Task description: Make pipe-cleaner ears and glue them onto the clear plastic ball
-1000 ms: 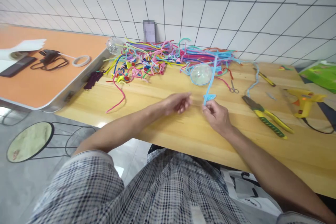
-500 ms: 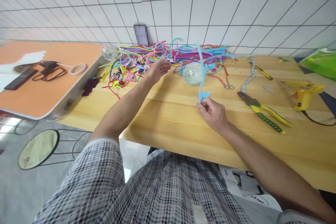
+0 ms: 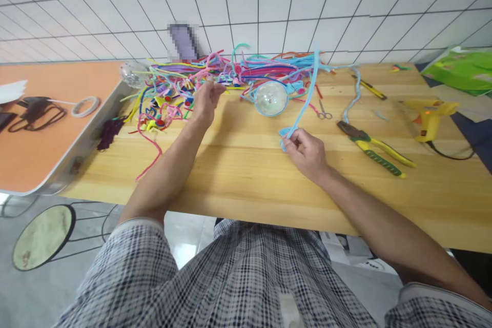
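My right hand (image 3: pixel 306 155) pinches a light blue pipe cleaner (image 3: pixel 308 100) above the tabletop. Its long free end stands up and leans right, while a flat, folded light blue part shows at the fingertips. My left hand (image 3: pixel 205 103) is at the front of a heap of coloured pipe cleaners (image 3: pixel 265 73), fingers bent and drawn together; what lies between them is too small to make out. Between the hands, by the heap, sits a clear ball (image 3: pixel 271 99) with a blue strand around its rim.
Small scissors (image 3: pixel 324 110), a yellow cutter (image 3: pixel 369 87), green-and-yellow pliers (image 3: pixel 374 149) and a yellow glue gun (image 3: pixel 428 115) lie to the right. Leftward are another clear ball (image 3: pixel 131 75), dark purple strands (image 3: pixel 110 132) and an orange-topped table (image 3: pixel 77 136). A stool (image 3: pixel 44 237) stands below.
My left hand's stretched fingers have drawn together at the heap. The light blue pipe cleaner in my right hand has tilted right. The whole view has shifted.
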`<state>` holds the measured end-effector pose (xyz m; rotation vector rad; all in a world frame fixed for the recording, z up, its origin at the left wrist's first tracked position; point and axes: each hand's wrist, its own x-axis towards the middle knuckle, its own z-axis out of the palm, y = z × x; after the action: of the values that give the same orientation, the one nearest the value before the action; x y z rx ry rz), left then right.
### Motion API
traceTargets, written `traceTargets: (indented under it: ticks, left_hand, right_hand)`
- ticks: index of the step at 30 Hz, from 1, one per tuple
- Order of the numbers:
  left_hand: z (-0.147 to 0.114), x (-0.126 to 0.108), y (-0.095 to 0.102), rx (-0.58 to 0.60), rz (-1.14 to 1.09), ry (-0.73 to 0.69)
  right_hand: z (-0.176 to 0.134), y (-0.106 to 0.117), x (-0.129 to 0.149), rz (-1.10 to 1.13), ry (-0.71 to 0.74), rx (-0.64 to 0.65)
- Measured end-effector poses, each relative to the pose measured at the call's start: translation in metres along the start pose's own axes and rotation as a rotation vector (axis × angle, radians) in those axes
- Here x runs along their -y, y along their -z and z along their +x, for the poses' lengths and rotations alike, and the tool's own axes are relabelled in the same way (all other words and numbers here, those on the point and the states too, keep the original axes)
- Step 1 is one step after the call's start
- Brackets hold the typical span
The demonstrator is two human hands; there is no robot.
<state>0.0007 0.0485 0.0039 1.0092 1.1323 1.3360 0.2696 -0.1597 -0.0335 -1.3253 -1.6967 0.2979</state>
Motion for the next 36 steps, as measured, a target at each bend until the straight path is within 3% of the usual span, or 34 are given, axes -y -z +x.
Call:
traceTargets:
  ticks: [3,6,9,12,16,20,24,27,31,36]
  left_hand:
    - [-0.022,-0.003,0.007,0.110,0.094,-0.002]
    - [-0.077,0.006,-0.001,0.401,0.561,-0.103]
    - [-0.134,0.017,-0.030,0.625,1.018,-0.298]
    - [-0.168,0.022,-0.066,0.661,1.346,-0.378]
    - [-0.179,0.028,-0.090,0.718,1.466,-0.372]
    - [-0.175,0.043,-0.083,0.672,1.370,-0.441]
    - [-0.164,0.059,-0.070,0.657,1.072,-0.457]
    - [-0.157,0.064,-0.063,0.684,0.714,-0.355]
    - [-0.157,0.060,-0.055,0.693,0.247,-0.119]
    - [-0.163,0.054,-0.047,0.659,-0.008,0.079]
  right_hand:
    - [0.004,0.003,-0.001,0.024,-0.016,-0.037]
    - [0.013,0.007,-0.011,0.065,-0.090,-0.139]
    - [0.023,0.010,-0.028,0.174,-0.195,-0.249]
    - [0.028,0.011,-0.041,0.254,-0.237,-0.284]
    - [0.027,0.009,-0.045,0.285,-0.244,-0.251]
    - [0.021,0.003,-0.038,0.314,-0.225,-0.193]
    - [0.016,-0.001,-0.031,0.323,-0.204,-0.154]
    - [0.013,-0.002,-0.025,0.382,-0.195,-0.129]
    - [0.012,0.000,-0.016,0.490,-0.184,-0.125]
    - [0.011,0.003,-0.004,0.568,-0.190,-0.146]
